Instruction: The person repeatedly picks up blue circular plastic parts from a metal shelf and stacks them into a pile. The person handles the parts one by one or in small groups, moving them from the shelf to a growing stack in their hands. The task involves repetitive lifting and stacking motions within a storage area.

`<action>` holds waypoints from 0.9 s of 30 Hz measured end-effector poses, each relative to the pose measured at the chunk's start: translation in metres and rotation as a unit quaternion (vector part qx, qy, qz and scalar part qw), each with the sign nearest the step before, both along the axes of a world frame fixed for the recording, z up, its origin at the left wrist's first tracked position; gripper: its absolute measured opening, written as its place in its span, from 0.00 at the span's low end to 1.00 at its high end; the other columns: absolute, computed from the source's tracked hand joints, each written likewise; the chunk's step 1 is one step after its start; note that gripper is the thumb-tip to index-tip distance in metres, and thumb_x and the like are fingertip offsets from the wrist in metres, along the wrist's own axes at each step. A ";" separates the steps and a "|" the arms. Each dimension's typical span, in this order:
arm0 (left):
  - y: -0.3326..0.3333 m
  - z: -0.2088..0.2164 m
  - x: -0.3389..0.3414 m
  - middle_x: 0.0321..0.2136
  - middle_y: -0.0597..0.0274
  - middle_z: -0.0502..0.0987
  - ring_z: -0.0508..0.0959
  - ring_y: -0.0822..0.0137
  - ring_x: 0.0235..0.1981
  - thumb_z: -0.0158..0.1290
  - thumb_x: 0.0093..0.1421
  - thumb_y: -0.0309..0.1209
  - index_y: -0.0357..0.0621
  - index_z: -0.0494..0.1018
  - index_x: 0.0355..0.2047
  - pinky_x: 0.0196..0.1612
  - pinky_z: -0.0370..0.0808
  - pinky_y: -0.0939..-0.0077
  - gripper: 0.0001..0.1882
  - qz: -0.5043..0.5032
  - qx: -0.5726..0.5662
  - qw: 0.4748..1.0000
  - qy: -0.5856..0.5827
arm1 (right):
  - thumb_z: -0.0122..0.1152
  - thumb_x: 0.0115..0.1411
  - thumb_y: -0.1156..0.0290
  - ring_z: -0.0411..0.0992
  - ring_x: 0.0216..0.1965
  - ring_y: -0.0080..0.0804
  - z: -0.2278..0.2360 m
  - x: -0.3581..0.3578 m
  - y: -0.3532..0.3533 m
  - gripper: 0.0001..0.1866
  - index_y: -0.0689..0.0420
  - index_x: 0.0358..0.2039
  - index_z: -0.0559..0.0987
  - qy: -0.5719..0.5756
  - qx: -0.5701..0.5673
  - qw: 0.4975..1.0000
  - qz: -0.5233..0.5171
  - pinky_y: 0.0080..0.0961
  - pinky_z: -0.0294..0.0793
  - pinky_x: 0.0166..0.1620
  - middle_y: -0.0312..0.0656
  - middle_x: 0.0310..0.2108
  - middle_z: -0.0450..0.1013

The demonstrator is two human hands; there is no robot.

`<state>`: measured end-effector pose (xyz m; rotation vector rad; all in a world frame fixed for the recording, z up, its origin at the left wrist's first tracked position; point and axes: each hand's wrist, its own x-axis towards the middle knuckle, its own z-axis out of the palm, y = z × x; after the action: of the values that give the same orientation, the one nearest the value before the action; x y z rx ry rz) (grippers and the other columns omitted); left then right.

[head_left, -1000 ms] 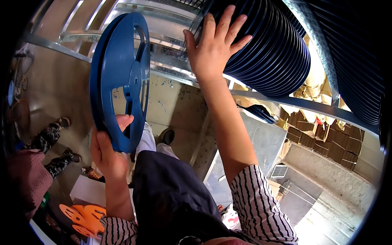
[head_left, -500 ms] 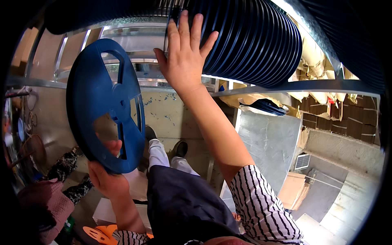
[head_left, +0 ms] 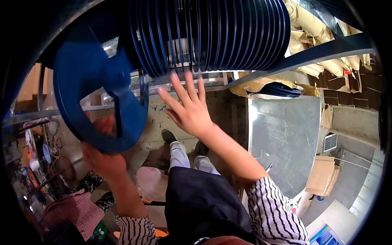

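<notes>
Blue plastic fills the upper half of the view: a single blue reel [head_left: 100,87] is held up in the left hand [head_left: 102,157], whose fingers wrap the reel's lower rim from behind, so only the thumb side and the heel of the hand show below it. The reel stands on edge, its broad face turned toward the camera, spokes and hub visible. Just to the right of it, above the fingertips of the right hand [head_left: 190,112], a row of blue reels [head_left: 212,34] sits packed side by side on a metal rack [head_left: 322,51], their thin rims lined up like ribs. The right hand is open, fingers spread and pointing up at that row, the fingertips close under the rims but apart from them; it grips nothing. Both forearms wear striped sleeves [head_left: 273,208]. Below the right wrist stands a grey metal sheet [head_left: 283,139], and beyond the rack lie tan paper sacks [head_left: 310,20].
</notes>
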<state>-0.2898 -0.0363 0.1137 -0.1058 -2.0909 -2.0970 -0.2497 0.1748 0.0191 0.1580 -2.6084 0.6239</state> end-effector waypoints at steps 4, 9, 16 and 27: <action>0.010 0.001 -0.009 0.45 0.41 0.73 0.77 0.50 0.43 0.29 0.69 0.43 0.25 0.63 0.51 0.52 0.73 0.59 0.28 -0.040 0.020 0.999 0.029 | 0.68 0.46 0.66 0.44 0.66 0.60 -0.038 0.114 0.000 0.40 0.45 0.62 0.63 -0.221 0.002 0.975 0.012 0.58 0.43 0.63 0.53 0.65 0.49; 0.033 0.001 -0.019 0.38 0.41 0.76 0.79 0.54 0.41 0.33 0.70 0.42 0.24 0.68 0.43 0.48 0.75 0.66 0.26 -0.093 0.065 0.993 0.043 | 0.68 0.46 0.66 0.41 0.67 0.58 -0.076 0.236 -0.012 0.45 0.47 0.64 0.57 -0.370 -0.022 0.929 -0.003 0.58 0.42 0.64 0.52 0.67 0.45; 0.047 -0.012 -0.044 0.37 0.51 0.79 0.80 0.62 0.41 0.33 0.70 0.35 0.28 0.66 0.52 0.48 0.73 0.73 0.22 -0.133 0.078 0.988 0.011 | 0.69 0.44 0.67 0.41 0.68 0.56 -0.081 0.291 -0.023 0.46 0.51 0.63 0.59 -0.441 -0.003 0.897 -0.028 0.55 0.45 0.64 0.54 0.67 0.45; 0.068 -0.006 -0.085 0.34 0.57 0.79 0.80 0.68 0.37 0.37 0.70 0.40 0.34 0.71 0.46 0.44 0.74 0.78 0.21 -0.117 0.092 0.988 0.044 | 0.67 0.46 0.67 0.40 0.68 0.53 -0.085 0.278 -0.018 0.44 0.50 0.64 0.58 -0.454 -0.013 0.890 -0.025 0.52 0.45 0.65 0.50 0.67 0.44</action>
<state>-0.3752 0.0312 0.1081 -0.4301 -1.9030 -2.3598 0.0284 0.1564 -0.0657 -0.2871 -3.4733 0.8631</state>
